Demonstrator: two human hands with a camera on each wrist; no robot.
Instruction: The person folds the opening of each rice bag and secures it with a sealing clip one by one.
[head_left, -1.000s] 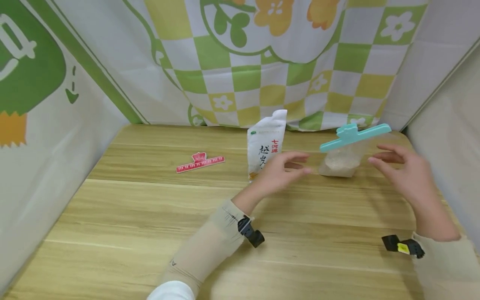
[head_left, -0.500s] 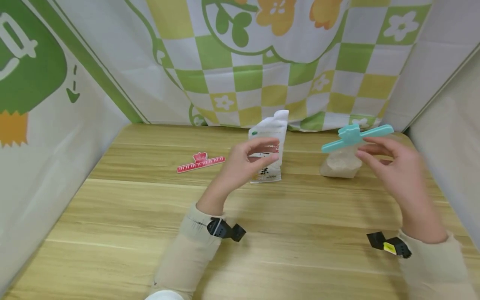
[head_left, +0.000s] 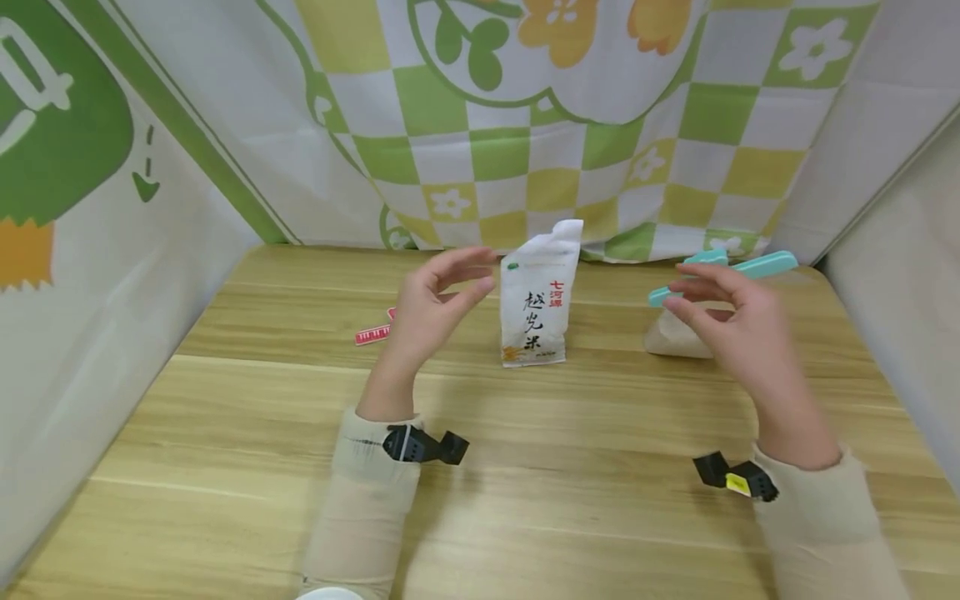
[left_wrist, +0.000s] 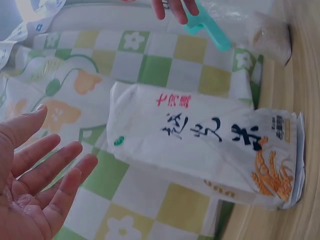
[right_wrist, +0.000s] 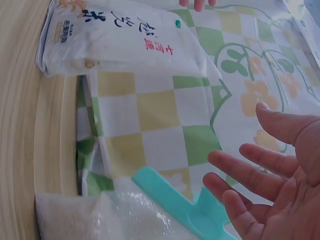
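Observation:
A white rice bag (head_left: 536, 287) with red and black characters stands upright on the wooden table. My left hand (head_left: 431, 312), fingers relaxed and apart from the bag, is just left of it. The left wrist view shows that palm bare beside the bag's top. Behind my left hand, a red bag clip (head_left: 372, 335) with piano-key markings is partly covered. To the right, a turquoise bag clip (head_left: 767, 265) sits across the top of a clear bag of rice (head_left: 670, 337). My right hand (head_left: 738, 325), holding nothing, overlaps both in the head view; its fingers are spread in the right wrist view.
The wooden table (head_left: 555, 500) runs back to a checkered green and yellow cloth (head_left: 498, 154). Pale fabric walls (head_left: 195, 167) rise at both sides. Black wrist cameras (head_left: 423, 446) are strapped over the beige sleeves.
My left hand has moved left from in front of the white rice bag, now covering part of the red clip. My right hand has moved left, across the clear bag and turquoise clip.

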